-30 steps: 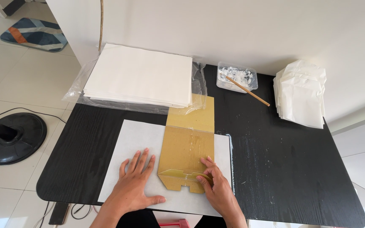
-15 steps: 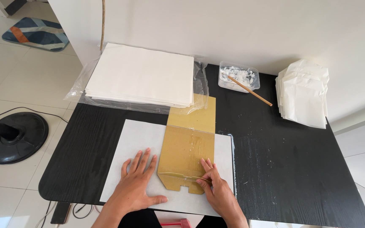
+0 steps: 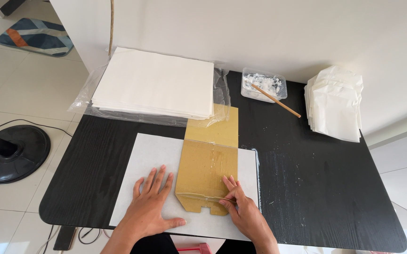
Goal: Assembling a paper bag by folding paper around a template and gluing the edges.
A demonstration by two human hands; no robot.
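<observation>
almost nothing differs from the earlier frames. the left hand (image 3: 150, 207) stays flat and open, fingers spread, pressing the white sheet (image 3: 149, 157) on the black table (image 3: 316, 178) just beside the brown cardboard template (image 3: 209, 169). the right hand (image 3: 242, 209) keeps its fingertips on the template's lower right edge, pressing rather than gripping, and has crept only slightly along that edge. the template lies in the same place, across the middle of the sheet, its far end toward the stack of white paper (image 3: 156, 87).

Brown cardboard template (image 3: 208, 171), flat, lengthwise on white sheet (image 3: 142, 157)
</observation>
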